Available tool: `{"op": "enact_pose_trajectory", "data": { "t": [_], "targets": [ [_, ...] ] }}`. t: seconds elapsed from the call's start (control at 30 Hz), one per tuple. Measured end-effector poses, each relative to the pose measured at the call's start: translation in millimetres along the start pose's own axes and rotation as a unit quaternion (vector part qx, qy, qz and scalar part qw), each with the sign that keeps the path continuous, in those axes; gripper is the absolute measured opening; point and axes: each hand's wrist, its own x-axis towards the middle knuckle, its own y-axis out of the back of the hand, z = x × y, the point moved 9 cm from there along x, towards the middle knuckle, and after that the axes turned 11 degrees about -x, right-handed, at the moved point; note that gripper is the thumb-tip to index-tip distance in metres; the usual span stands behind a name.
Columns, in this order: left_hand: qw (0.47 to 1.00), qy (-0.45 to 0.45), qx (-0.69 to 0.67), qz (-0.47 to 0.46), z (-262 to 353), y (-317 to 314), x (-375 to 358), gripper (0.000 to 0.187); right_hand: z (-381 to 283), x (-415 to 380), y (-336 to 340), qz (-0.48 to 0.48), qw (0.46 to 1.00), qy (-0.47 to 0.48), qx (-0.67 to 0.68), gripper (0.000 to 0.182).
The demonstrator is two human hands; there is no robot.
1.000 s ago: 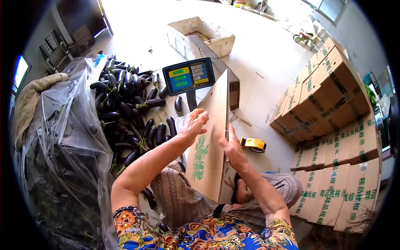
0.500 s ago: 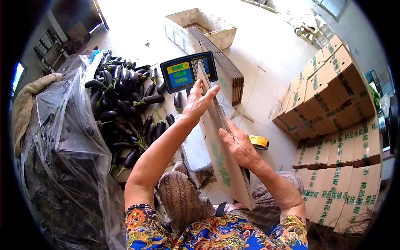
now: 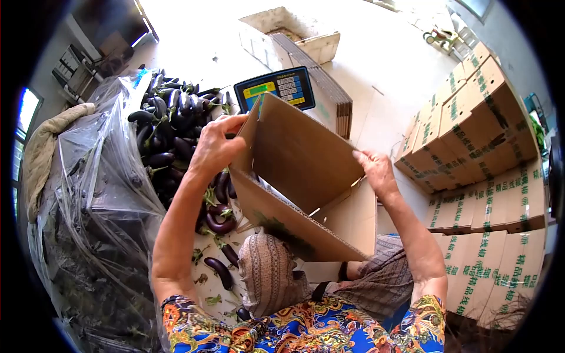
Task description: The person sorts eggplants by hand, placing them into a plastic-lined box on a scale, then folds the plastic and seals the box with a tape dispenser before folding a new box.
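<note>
A brown cardboard box (image 3: 306, 153) stands opened out between my hands, its inside showing through to below. My left hand (image 3: 218, 147) grips its upper left edge, fingers bent over the cardboard. On the right side, my right hand (image 3: 376, 172) pinches the box's far right corner. Just behind the box is the scale's display (image 3: 275, 88), with its lower part covered by the cardboard. A large heap of dark purple eggplants (image 3: 168, 120) lies to the left, and a few loose ones (image 3: 219, 272) are on the floor near my knee.
Clear plastic sheeting (image 3: 106, 194) covers the left side. Flat folded cartons (image 3: 321, 88) lean by a white foam box (image 3: 256, 44). Printed cartons (image 3: 471, 141) are stacked on the right, with more cartons (image 3: 488, 265) below them.
The flat folded carton has been spread into an open box. My left hand has moved left and my right hand up and right, each now at an edge.
</note>
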Motion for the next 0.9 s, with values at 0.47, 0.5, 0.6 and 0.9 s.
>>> {"op": "enact_pose_trajectory", "data": {
  "t": [0.47, 0.5, 0.6, 0.9],
  "targets": [
    [0.990, 0.019, 0.087, -0.110, -8.0, 21.5, -68.5, 0.043, -89.2, 36.8, 5.1, 0.082, 0.970, 0.212, -0.089, 0.006],
    [0.989, -0.046, 0.099, -0.102, -8.6, 14.2, -71.4, 0.043, -75.6, 38.4, 10.1, 0.097, 0.964, 0.220, -0.110, 0.005],
    [0.969, -0.086, 0.172, -0.157, -7.7, -27.0, -86.9, 0.042, -122.2, -20.1, 14.0, 0.200, 0.857, 0.399, -0.256, 0.012],
    [0.950, -0.227, 0.163, -0.138, -9.3, -48.1, -100.0, 0.022, -121.8, -49.0, -178.0, -0.009, 0.773, 0.608, -0.181, 0.057]
  ]
}}
